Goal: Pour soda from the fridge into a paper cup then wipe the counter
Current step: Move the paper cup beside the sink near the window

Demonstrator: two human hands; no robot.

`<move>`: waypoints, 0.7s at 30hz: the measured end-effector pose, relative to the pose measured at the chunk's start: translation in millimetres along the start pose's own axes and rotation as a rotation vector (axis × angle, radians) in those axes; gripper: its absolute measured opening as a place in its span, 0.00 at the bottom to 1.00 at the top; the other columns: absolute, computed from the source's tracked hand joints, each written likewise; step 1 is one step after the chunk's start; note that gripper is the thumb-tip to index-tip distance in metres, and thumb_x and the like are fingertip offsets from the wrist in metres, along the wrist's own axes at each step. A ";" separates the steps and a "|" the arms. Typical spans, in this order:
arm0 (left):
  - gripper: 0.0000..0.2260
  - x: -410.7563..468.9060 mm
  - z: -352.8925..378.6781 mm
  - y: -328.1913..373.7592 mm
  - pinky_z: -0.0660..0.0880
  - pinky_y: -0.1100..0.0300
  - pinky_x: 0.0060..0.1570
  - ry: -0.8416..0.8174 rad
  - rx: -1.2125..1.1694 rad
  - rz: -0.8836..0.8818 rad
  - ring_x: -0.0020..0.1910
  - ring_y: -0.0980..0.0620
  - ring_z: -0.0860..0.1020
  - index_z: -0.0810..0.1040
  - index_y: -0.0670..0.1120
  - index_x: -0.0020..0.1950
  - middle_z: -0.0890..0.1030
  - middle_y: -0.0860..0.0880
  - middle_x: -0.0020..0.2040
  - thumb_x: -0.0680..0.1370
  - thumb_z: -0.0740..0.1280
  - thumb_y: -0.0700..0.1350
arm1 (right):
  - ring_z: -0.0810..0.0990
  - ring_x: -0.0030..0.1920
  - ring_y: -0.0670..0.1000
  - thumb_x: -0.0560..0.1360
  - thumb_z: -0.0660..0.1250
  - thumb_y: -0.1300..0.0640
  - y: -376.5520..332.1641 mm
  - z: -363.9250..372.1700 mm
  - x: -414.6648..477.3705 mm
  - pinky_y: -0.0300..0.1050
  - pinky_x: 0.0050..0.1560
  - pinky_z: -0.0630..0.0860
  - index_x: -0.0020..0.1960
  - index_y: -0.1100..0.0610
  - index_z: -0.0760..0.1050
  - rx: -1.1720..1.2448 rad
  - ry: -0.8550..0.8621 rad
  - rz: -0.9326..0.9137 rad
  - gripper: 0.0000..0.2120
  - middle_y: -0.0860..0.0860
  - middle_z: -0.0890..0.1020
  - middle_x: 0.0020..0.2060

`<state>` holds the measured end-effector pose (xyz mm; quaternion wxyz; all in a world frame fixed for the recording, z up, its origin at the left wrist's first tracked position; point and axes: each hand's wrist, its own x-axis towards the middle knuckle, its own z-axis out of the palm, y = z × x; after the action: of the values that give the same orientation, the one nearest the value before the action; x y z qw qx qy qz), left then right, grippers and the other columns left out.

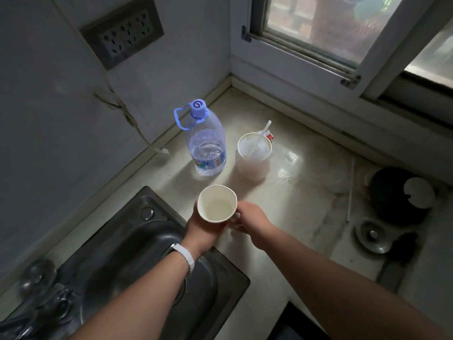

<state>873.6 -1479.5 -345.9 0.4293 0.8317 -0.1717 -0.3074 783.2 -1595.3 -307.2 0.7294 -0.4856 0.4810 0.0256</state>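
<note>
The left hand [202, 229] grips the cup [217, 203] from below; the right hand [253, 219] holds its side; the cup, with a little pale drink inside, is up over the desk [311, 197] by the sink [147, 244]; a bottle [207, 143] stands behind.

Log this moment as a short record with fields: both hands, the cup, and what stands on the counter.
left hand: holds the paper cup from below
right hand: fingers curled against the cup's right side
cup contents: a little pale liquid at the bottom
cup position: held up where the sink meets the counter
behind it: capped bottle and white tub with a spoon, both upright
</note>
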 end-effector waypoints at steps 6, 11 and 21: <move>0.33 -3.6 1.5 8.7 0.67 0.68 0.53 -0.029 0.087 0.016 0.54 0.58 0.76 0.72 0.47 0.63 0.78 0.54 0.55 0.62 0.79 0.53 | 0.72 0.33 0.51 0.74 0.62 0.59 3.5 -0.6 0.9 0.40 0.34 0.70 0.40 0.55 0.73 0.027 0.029 0.000 0.05 0.52 0.73 0.31; 0.30 -12.9 -14.2 6.6 0.78 0.51 0.58 -0.038 0.031 -0.017 0.52 0.52 0.81 0.75 0.51 0.58 0.83 0.50 0.53 0.59 0.81 0.54 | 0.75 0.38 0.51 0.77 0.62 0.58 1.0 -4.1 -11.1 0.40 0.36 0.71 0.45 0.56 0.75 -0.009 0.043 -0.009 0.04 0.53 0.76 0.41; 0.26 -89.7 -94.5 40.1 0.72 0.56 0.60 0.003 0.320 0.092 0.59 0.50 0.75 0.68 0.51 0.70 0.75 0.49 0.61 0.74 0.70 0.54 | 0.78 0.44 0.53 0.78 0.60 0.57 -35.1 -24.4 -68.4 0.46 0.45 0.72 0.46 0.56 0.74 -0.176 0.116 -0.160 0.06 0.54 0.77 0.47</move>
<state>867.5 -1395.7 -238.7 0.3054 0.8810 -0.2560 -0.2550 747.8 -1602.3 -235.1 0.6546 -0.5854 0.4780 -0.0185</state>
